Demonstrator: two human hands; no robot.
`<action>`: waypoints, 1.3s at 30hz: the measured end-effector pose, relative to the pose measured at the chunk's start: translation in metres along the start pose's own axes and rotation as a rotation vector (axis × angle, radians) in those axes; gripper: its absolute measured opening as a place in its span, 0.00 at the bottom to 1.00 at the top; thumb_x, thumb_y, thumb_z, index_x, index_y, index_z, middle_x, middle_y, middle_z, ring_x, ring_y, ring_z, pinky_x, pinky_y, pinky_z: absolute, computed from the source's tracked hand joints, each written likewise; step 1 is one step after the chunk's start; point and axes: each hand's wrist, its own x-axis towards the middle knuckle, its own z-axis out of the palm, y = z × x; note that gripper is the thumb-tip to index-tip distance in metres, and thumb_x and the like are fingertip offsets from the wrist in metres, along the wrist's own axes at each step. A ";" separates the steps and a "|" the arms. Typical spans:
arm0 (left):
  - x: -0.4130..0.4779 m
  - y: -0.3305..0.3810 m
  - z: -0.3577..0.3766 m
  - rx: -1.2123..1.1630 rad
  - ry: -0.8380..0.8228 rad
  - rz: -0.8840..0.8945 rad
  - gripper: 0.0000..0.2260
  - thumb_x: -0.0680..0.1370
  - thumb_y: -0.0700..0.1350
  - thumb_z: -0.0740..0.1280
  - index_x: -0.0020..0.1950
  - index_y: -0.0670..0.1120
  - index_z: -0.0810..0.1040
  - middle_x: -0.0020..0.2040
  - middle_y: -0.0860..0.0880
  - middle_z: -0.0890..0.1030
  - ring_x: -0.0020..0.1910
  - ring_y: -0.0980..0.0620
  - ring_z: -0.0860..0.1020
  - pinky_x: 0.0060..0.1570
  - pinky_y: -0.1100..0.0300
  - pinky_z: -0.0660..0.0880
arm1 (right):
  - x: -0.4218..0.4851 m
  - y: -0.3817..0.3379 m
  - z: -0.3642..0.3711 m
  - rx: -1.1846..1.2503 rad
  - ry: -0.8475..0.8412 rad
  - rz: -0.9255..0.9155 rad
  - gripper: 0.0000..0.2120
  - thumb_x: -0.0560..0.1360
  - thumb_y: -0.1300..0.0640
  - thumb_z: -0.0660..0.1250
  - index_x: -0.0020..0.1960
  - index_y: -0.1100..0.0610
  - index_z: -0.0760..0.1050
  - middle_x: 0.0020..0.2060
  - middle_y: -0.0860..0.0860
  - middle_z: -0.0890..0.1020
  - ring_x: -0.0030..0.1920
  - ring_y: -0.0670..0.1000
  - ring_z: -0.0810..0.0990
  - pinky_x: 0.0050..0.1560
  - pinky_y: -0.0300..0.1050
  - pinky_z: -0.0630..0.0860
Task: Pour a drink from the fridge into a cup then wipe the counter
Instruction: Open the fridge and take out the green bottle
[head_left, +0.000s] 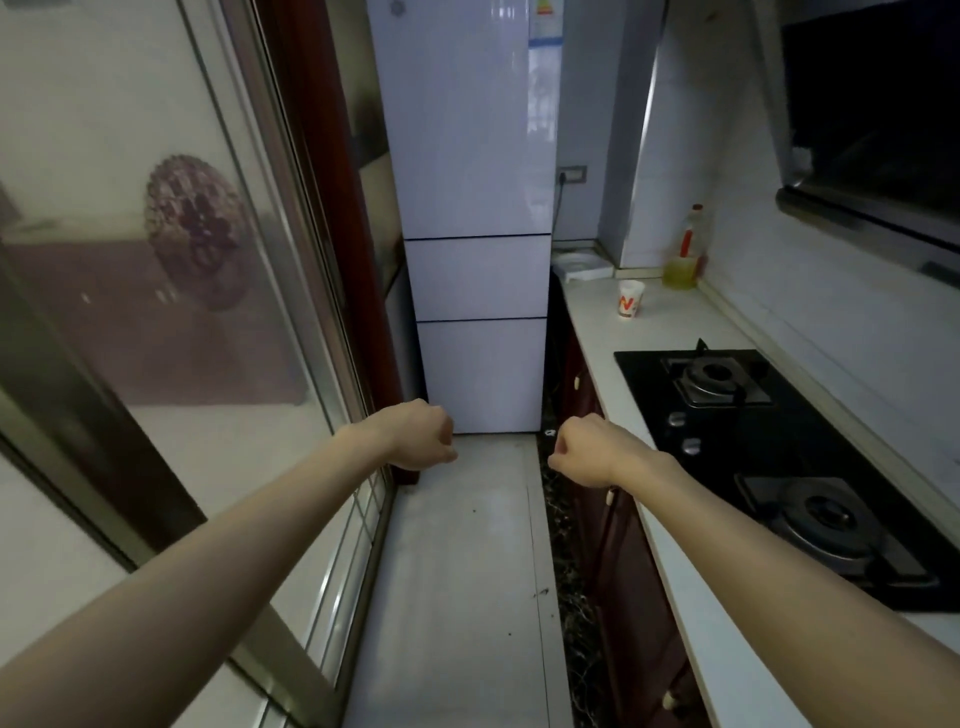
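The white counter (670, 332) carries a paper cup (630, 300), an oil bottle (684, 260), a white tray (582, 265) and a black gas hob (769, 457).

dim | glare on fridge (470, 156) (upper door) | edges bowed | soft focus

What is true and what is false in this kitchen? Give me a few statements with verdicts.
1. All the doors of the fridge are closed. True.
2. The paper cup stands upright on the counter. True.
3. The left hand holds a bottle. False: both it and the right hand are curled and hold nothing.
4. A pot sits on the hob. False: both burners are bare.
5. A bottle of yellow liquid stands beyond the cup, by the wall. True.
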 end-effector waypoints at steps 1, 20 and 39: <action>0.009 -0.011 -0.002 0.003 0.000 0.000 0.15 0.79 0.54 0.62 0.51 0.44 0.79 0.47 0.45 0.81 0.48 0.44 0.79 0.44 0.54 0.74 | 0.013 -0.004 -0.001 -0.003 0.000 0.004 0.13 0.77 0.53 0.62 0.51 0.62 0.79 0.48 0.56 0.82 0.45 0.55 0.81 0.48 0.54 0.81; 0.153 -0.177 -0.045 -0.056 0.067 0.082 0.08 0.79 0.54 0.63 0.46 0.51 0.72 0.43 0.52 0.74 0.45 0.51 0.75 0.44 0.58 0.70 | 0.210 -0.051 -0.046 -0.035 0.080 0.039 0.12 0.75 0.54 0.61 0.48 0.61 0.79 0.46 0.55 0.81 0.44 0.56 0.81 0.47 0.56 0.81; 0.359 -0.182 -0.113 -0.128 0.082 -0.006 0.13 0.80 0.54 0.62 0.56 0.46 0.77 0.47 0.50 0.78 0.48 0.50 0.78 0.48 0.55 0.75 | 0.443 0.037 -0.110 0.001 0.068 -0.095 0.14 0.74 0.54 0.63 0.46 0.64 0.81 0.44 0.58 0.84 0.44 0.58 0.82 0.44 0.54 0.80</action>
